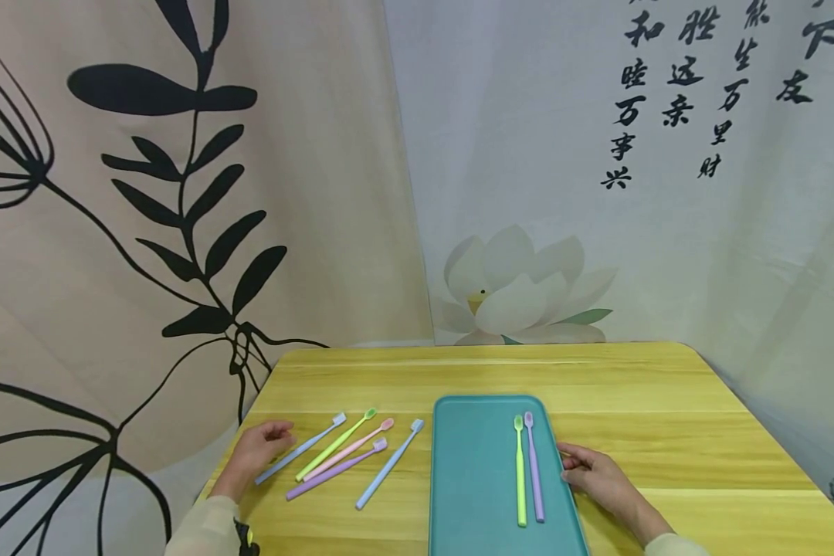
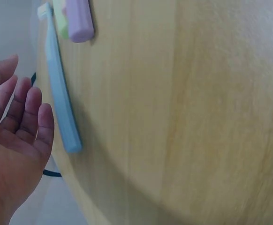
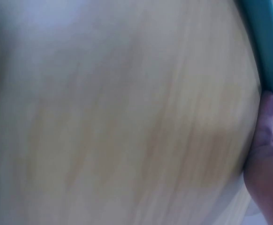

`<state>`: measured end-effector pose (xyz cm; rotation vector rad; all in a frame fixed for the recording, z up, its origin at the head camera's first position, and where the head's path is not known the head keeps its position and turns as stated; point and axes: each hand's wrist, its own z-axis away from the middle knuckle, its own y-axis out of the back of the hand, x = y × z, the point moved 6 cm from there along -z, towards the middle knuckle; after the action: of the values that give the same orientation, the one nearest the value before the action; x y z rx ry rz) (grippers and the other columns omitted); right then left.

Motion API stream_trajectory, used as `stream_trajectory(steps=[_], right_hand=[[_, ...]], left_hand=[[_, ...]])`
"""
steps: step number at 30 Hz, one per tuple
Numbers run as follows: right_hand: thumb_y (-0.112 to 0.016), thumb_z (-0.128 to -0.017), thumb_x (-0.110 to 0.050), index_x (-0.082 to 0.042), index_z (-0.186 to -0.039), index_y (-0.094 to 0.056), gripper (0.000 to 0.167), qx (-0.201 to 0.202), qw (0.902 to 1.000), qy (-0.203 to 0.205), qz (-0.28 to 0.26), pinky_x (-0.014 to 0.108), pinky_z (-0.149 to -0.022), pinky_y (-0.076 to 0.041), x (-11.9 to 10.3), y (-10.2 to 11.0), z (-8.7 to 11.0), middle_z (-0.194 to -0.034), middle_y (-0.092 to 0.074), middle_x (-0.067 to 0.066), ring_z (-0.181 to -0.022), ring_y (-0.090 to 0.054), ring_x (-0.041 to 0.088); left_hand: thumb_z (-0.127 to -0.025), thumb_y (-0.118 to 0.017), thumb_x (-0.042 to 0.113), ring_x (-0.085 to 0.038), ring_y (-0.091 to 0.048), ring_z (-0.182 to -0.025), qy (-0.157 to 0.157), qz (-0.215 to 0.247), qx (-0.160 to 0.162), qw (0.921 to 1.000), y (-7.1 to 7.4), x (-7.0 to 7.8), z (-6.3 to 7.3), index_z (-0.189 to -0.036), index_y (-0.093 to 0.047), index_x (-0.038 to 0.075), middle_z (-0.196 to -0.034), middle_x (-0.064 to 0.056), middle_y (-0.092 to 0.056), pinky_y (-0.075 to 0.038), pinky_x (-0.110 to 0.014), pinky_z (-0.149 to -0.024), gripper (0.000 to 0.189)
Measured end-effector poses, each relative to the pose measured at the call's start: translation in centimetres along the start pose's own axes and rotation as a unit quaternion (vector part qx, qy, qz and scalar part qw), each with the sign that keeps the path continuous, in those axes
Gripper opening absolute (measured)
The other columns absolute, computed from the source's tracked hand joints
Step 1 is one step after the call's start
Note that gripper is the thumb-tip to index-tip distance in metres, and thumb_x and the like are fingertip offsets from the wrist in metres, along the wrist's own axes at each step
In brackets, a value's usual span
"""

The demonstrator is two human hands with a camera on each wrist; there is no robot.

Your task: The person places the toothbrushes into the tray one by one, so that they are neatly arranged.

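Note:
My left hand [image 1: 260, 452] hovers at the table's left side, fingers loosely bent and holding nothing. Closest to it lies a blue toothbrush [image 2: 60, 89], apart from the fingers in the left wrist view. To its right are a green toothbrush [image 1: 335, 445], a pink toothbrush [image 1: 347, 451], a purple toothbrush [image 1: 337, 469] and another blue toothbrush [image 1: 389, 465]. With its fingertips, my right hand [image 1: 601, 479] touches the right edge of the teal tray [image 1: 476, 479]. On that tray, a green toothbrush [image 1: 520, 471] and a purple toothbrush [image 1: 534, 467] lie side by side, heads away from me.
The wooden table [image 1: 361, 378] has rounded far corners, and its far edge is close to a hanging cloth [image 1: 340, 193] printed with plants and characters. The tray's near end runs out of the head view.

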<state>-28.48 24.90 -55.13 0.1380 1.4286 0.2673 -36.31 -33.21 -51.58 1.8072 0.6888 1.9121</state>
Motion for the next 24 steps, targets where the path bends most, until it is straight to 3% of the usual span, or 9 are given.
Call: stream_trajectory(steps=[5,14,24], right_hand=[[-0.062,-0.091,0.003,0.015,-0.141,-0.041,0.056,-0.005,1.0000,0.001,-0.005,0.036,-0.079,-0.056,0.1,0.0,0.0,-0.105,-0.056,0.015,-0.095,-0.055,0.022],[-0.061,-0.092,0.004,0.014,-0.142,-0.041,0.055,-0.003,0.9999,-0.009,-0.007,0.037,-0.080,-0.056,0.2,0.0,0.0,-0.105,-0.056,0.015,-0.095,-0.055,0.023],[-0.062,-0.092,0.003,0.014,-0.142,-0.042,0.055,-0.001,1.0000,-0.008,0.000,0.036,-0.079,-0.056,0.3,0.0,-0.1,-0.106,-0.056,0.015,-0.095,-0.055,0.023]], left_hand=[[-0.094,-0.067,0.014,-0.025,-0.058,-0.103,0.007,-0.001,0.000,1.0000,-0.1,-0.7,-0.2,-0.127,-0.062,-0.006,-0.109,-0.010,-0.066,-0.047,-0.033,-0.082,0.038],[-0.092,-0.071,0.014,-0.019,-0.058,-0.096,0.030,0.035,-0.032,0.9984,-0.7,-1.7,-0.4,-0.123,-0.064,-0.005,-0.108,-0.009,-0.066,-0.047,-0.031,-0.079,0.037],[-0.089,-0.075,0.014,-0.025,-0.061,-0.101,0.035,0.057,-0.058,0.9960,-1.3,-2.4,-0.4,-0.122,-0.063,-0.007,-0.111,-0.012,-0.068,-0.048,-0.045,-0.091,0.041]])
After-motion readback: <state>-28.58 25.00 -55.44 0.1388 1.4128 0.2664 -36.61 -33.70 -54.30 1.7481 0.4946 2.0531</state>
